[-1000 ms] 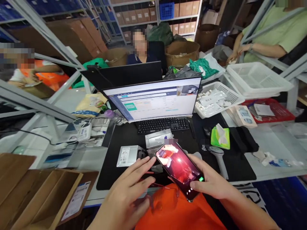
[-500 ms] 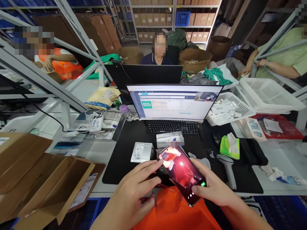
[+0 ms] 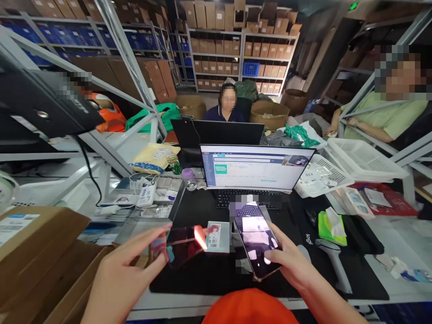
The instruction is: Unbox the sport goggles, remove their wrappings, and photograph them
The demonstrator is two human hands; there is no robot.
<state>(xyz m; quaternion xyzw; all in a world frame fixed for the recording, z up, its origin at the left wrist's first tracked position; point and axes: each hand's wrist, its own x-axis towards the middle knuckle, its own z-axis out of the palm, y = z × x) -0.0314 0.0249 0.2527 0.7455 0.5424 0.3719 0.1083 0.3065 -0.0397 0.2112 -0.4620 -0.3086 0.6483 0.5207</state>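
My right hand (image 3: 286,256) is wrapped round a smartphone (image 3: 258,240), its thumb low on the lit screen, which shows a camera picture of the desk. My left hand (image 3: 135,261) pinches a thin, dark, glossy flat piece (image 3: 184,245) with reddish reflections between thumb and fingers; its exact kind is unclear. Partly behind that piece, a white labelled box (image 3: 219,240) lies on the black desk mat (image 3: 199,279). The keyboard (image 3: 226,200) is partly covered by the phone.
A lit monitor (image 3: 256,168) stands behind the keyboard. To the right are a handheld scanner (image 3: 335,265), a green tissue pack (image 3: 332,227) and white baskets (image 3: 367,157). At left is an open cardboard box (image 3: 43,234). Other people sit beyond the desk and at right.
My left hand has moved left, away from the phone, and now holds the dark glossy piece up. The phone's screen has turned from red to a desk picture. The view has tilted up.
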